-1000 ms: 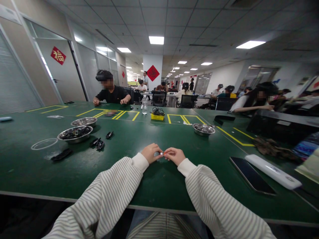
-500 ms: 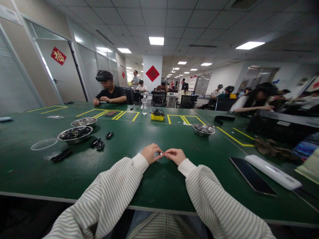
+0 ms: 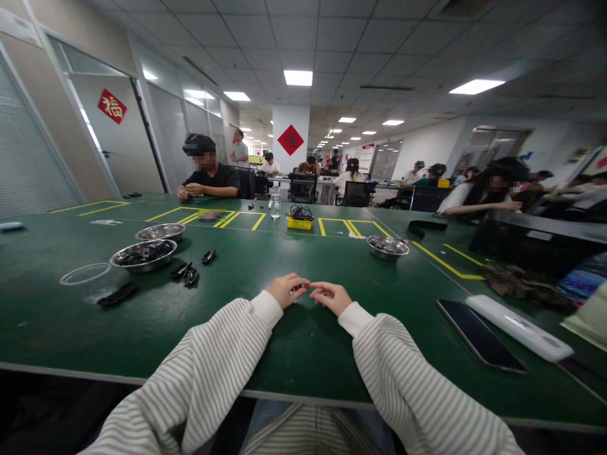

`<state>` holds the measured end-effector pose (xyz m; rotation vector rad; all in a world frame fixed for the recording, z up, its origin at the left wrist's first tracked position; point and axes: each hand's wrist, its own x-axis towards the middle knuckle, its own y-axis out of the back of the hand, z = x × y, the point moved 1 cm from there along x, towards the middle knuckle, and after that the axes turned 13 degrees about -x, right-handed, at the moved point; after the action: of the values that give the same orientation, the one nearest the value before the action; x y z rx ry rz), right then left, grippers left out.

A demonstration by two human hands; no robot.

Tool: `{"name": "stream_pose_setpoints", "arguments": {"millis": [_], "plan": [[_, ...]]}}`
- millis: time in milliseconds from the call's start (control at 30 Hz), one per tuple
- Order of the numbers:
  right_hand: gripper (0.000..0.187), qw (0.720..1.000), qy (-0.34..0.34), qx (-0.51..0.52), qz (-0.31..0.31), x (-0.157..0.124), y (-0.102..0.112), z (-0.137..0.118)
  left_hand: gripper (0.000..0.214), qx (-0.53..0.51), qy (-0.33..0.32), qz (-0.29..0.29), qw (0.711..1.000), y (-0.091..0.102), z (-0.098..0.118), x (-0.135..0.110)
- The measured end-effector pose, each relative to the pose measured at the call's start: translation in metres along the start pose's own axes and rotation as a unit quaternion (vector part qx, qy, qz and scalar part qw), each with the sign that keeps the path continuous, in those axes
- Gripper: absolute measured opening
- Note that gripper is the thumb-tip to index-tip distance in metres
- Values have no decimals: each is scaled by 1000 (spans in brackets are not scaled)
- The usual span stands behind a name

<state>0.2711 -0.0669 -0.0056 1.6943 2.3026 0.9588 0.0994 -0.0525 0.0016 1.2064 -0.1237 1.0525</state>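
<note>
Above the middle of the green table (image 3: 265,351), my left hand (image 3: 285,291) pinches a small part with a red end (image 3: 306,286), mostly hidden by the fingers. My right hand (image 3: 333,297) is just to its right, fingers loosely apart, with the index fingertip at or touching the red end. Nothing shows in the grip of the right hand. What kind of part it is, I cannot make out at this size.
To the left stand a metal bowl of black parts (image 3: 164,254), a second metal bowl (image 3: 159,232) and loose black pieces (image 3: 190,277). A third bowl (image 3: 387,254) is ahead to the right. A phone (image 3: 478,335) and a white device (image 3: 519,327) lie at right.
The right fingers have loosened from their pinch on the small part and spread. The part has turned and sits more within the left fingers, its pale metallic piece now out of sight.
</note>
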Motion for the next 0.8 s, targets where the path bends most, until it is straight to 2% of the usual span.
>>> {"name": "stream_pose_setpoints", "arguments": {"millis": [133,267,400,533,667,800], "plan": [[37,1000,-7,1,-4,0,-1,2,23,30,44,25,998,6,-9,2],[34,1000,-25,-6,5,-1,0,3,24,100,120,63,986,23,-29,2],[33,999,-34,-8,-5,0,0,5,26,188,212,87,955,49,-57,-4],[31,999,-40,-10,-14,0,1,5,26,243,326,101,908,74,-85,-18],[29,999,-42,-11,-16,-1,0,2,25,264,426,82,862,84,-101,-28],[28,999,-45,-10,-12,-2,-1,-1,26,279,443,35,851,83,-104,-29]]}}
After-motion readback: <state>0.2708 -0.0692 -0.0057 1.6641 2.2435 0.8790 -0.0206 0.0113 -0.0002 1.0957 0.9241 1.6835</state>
